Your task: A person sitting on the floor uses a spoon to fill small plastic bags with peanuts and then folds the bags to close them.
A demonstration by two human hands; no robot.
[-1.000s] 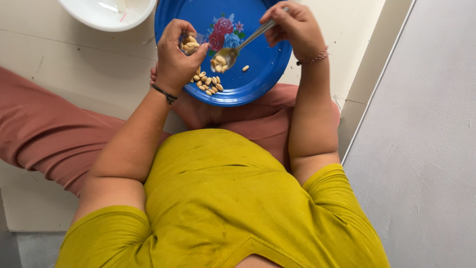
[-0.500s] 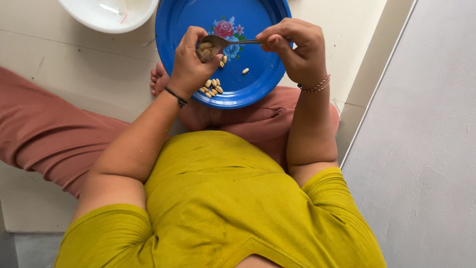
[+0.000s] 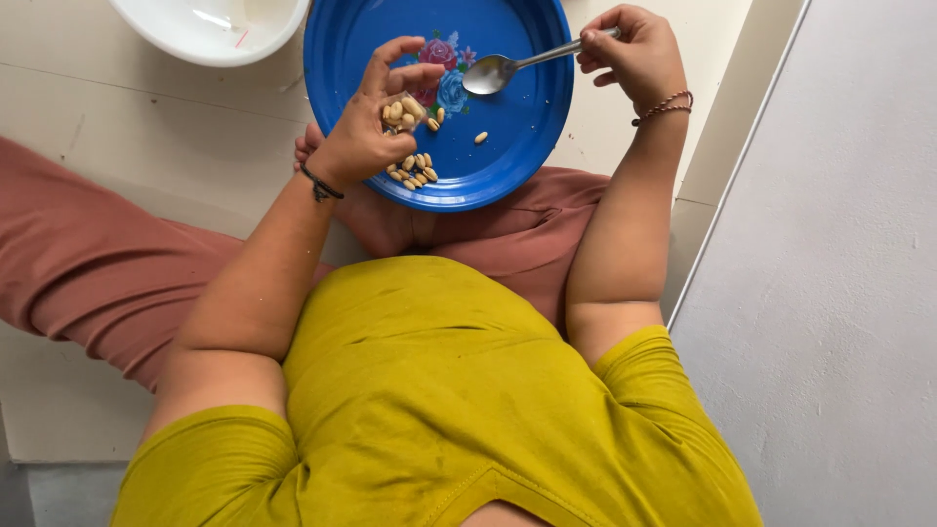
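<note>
A round blue plate with a flower print rests on the floor in front of my crossed legs. My left hand hovers over its left side, cupped, with several pale peanuts in the palm. More peanuts lie on the plate just below that hand, and one lone peanut sits nearer the middle. My right hand grips the handle of a metal spoon, whose empty bowl hangs over the plate's centre.
A white bowl stands on the pale tiled floor beyond the plate to the left. A grey wall runs along my right side. My rust-coloured trouser legs spread to the left and under the plate.
The spoon has left my left hand and swung right, its bowl now empty. The peanuts now lie in my left palm, which has opened and tilted up.
</note>
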